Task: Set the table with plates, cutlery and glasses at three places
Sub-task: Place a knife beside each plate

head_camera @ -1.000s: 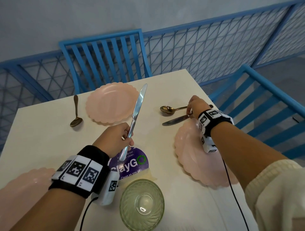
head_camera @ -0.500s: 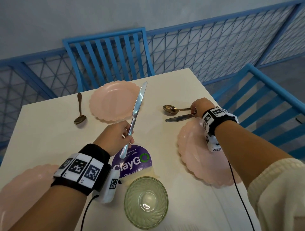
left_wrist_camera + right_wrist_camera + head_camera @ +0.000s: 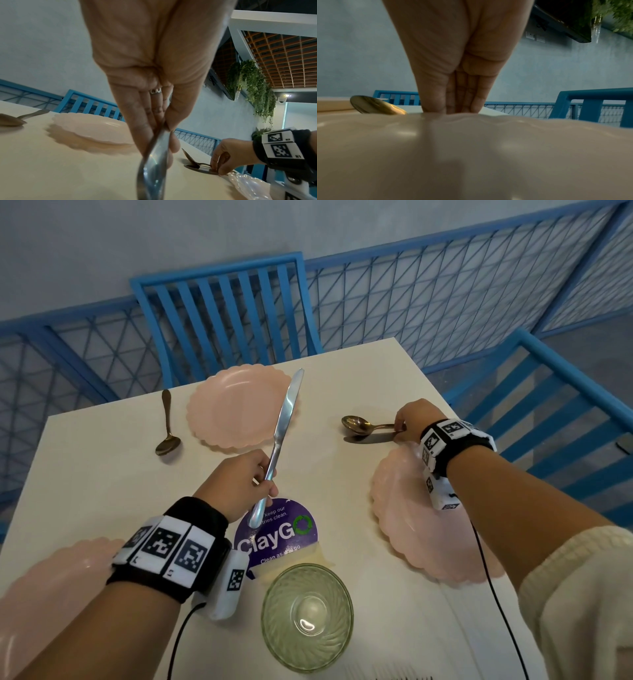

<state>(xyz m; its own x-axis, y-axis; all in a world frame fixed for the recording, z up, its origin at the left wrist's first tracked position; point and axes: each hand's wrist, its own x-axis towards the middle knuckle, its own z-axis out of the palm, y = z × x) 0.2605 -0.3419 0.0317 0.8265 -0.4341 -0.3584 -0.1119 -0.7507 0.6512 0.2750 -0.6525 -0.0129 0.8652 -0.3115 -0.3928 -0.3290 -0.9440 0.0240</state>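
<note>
- Near the far edge of the tabletop (image 3: 85,474) one pink plate (image 3: 239,409) lies with a bronze spoon (image 3: 166,426) just beside it on its left; no knife lies at this place yet.
- Above the middle of the tabletop the left hand (image 3: 239,477) pinches a silver knife (image 3: 282,426) by the handle. Its grip is narrow, thumb against fingers, and the blade points up and away, crossing in front of the far plate's right rim without touching the tabletop.
- Toward the right edge a second pink plate (image 3: 411,529) lies under the right wrist. Just beyond it a second spoon (image 3: 359,424) and a second knife (image 3: 370,437) lie side by side, very close together.
- The right hand (image 3: 411,422) reaches over this plate, and its fingertips close on the handles of this spoon and knife. I cannot tell which of the two it really holds.
- At the near left corner a third pink plate (image 3: 44,604) is partly in view; no cutlery is visible beside it.
- Close to the near edge one green glass (image 3: 306,616) stands in front of a purple sticker (image 3: 277,534), not yet at any place.
- My judgement: all three plates are set and the cutlery is about half done. What is left is the held knife, probably for the far plate, the cutlery for the near left place, and the glasses, of which I see only one.
</note>
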